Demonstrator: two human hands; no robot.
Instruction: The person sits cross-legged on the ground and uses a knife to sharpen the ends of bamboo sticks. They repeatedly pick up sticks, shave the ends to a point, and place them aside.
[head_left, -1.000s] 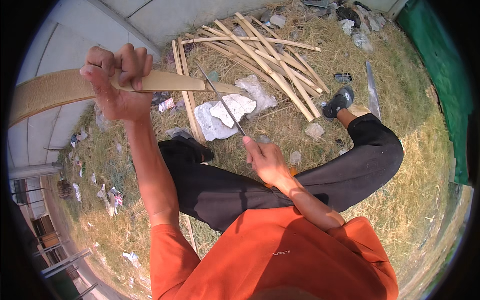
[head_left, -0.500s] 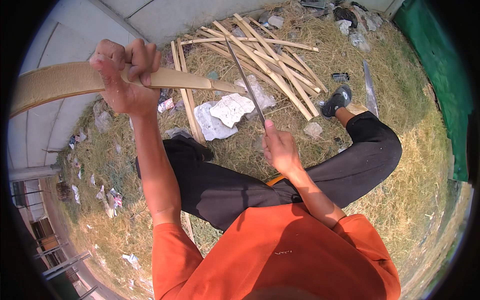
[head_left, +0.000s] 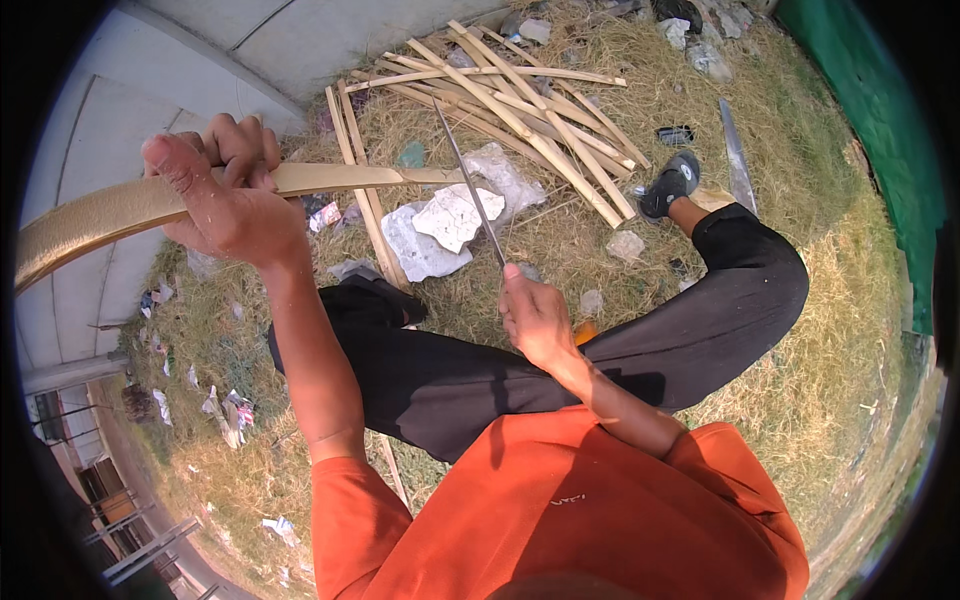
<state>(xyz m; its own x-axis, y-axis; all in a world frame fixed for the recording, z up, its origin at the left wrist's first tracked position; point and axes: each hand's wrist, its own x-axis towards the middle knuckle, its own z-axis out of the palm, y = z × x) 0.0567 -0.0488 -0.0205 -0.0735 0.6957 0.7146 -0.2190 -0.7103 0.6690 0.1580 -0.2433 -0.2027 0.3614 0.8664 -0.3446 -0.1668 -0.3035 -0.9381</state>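
Note:
My left hand (head_left: 222, 190) is closed around a long, pale bamboo strip (head_left: 105, 215), raised at the left. From the hand, the strip's narrow end runs right, while its wide end leaves the view's left rim. My right hand (head_left: 538, 312) grips a long knife (head_left: 467, 178) in front of my lap, its thin blade slanting up and to the left. Where they cross in the view, the blade is by the strip's narrow tip; whether they touch I cannot tell. My fingers hide most of the knife's handle. An orange piece (head_left: 586, 332) shows beside my right wrist.
A criss-cross pile of bamboo strips (head_left: 530, 115) lies ahead on dry grass. White slabs (head_left: 452, 218) rest before my legs. A second long blade (head_left: 738, 160) lies beyond my right foot. A grey wall (head_left: 150, 110) stands left, a green sheet (head_left: 860, 110) right.
Both hands have shifted left, the right one also slightly lower. With my left hand turning, the strip's wide end has dipped. The knife has moved left with my right hand.

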